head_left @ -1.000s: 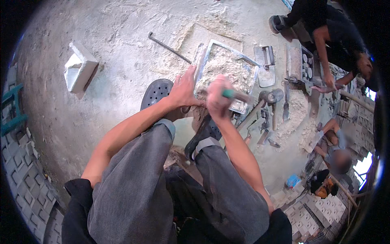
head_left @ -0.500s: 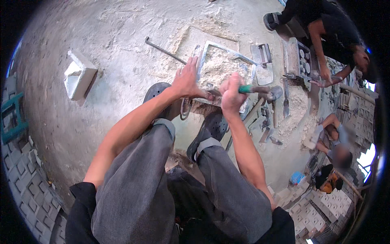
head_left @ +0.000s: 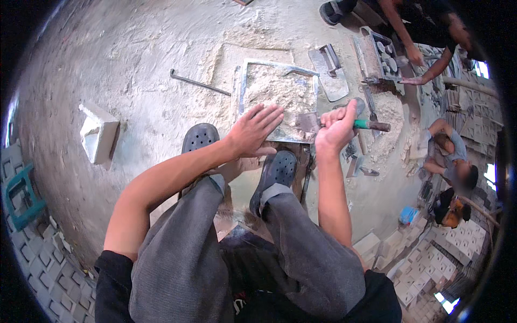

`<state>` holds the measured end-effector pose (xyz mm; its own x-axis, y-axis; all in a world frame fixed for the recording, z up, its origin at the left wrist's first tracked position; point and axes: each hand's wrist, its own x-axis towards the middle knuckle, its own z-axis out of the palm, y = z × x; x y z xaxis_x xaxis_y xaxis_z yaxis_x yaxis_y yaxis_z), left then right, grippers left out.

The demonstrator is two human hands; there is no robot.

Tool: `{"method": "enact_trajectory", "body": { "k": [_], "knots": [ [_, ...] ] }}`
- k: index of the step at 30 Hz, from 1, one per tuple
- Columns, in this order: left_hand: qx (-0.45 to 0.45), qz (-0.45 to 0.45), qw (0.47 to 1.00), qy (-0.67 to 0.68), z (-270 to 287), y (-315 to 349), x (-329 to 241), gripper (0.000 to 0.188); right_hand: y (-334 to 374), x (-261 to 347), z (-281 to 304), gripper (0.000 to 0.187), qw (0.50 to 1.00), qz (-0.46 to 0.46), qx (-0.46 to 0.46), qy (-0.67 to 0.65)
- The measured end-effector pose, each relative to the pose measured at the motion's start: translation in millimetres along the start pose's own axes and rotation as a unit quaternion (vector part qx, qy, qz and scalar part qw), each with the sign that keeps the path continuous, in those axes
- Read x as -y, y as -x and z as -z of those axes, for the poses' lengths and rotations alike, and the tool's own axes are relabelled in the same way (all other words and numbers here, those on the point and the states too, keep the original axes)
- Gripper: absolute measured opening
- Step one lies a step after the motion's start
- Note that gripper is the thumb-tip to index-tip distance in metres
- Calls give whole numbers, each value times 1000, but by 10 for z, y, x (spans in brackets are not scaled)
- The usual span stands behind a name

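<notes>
"What takes up the most room?"

"The pale, dusty floor [head_left: 151,64]. At the far right, one person [head_left: 455,151] sits low, while another's bare arms [head_left: 433,70] reach down beside a box [head_left: 370,56] of round pieces."

"And nearer the middle?"

"A square metal frame [head_left: 243,89] lies flat just beyond the wearer's dark shoes [head_left: 280,168], heaped inside with crumbly, pale powder [head_left: 277,89]. A chipped white block [head_left: 101,134] sits well off to the left."

"Anything closer to the frame?"

"A hand float [head_left: 329,72] just beside it on the right, its grip upward, and a thin hooked bar [head_left: 199,82] to the left."

"How are the hands?"

"Apart from each other. The left hand [head_left: 254,132] is open, fingers straight, over the frame's near left corner; I can't tell whether it touches. The right hand [head_left: 336,129] is closed around a trowel [head_left: 309,123]."

"Where's that trowel, then?"

"Lying crosswise at the near right corner, blade over the powder, green handle pointing right. I can't tell if the blade touches."
</notes>
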<state>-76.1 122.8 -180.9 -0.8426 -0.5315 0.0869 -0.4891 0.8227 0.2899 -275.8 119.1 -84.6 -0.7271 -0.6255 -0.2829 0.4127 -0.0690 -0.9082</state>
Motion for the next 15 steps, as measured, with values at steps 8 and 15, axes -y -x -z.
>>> {"method": "enact_trajectory", "body": {
  "k": [8, 15],
  "knots": [
    [154, -69, 980, -110, 644, -286, 514, 111, -378, 50, 145, 49, 998, -32, -51, -3],
    [80, 131, 988, -10, 470, -392, 887, 142, -146, -317, -420, 41, 998, -54, 13, -22]
  ]
}}
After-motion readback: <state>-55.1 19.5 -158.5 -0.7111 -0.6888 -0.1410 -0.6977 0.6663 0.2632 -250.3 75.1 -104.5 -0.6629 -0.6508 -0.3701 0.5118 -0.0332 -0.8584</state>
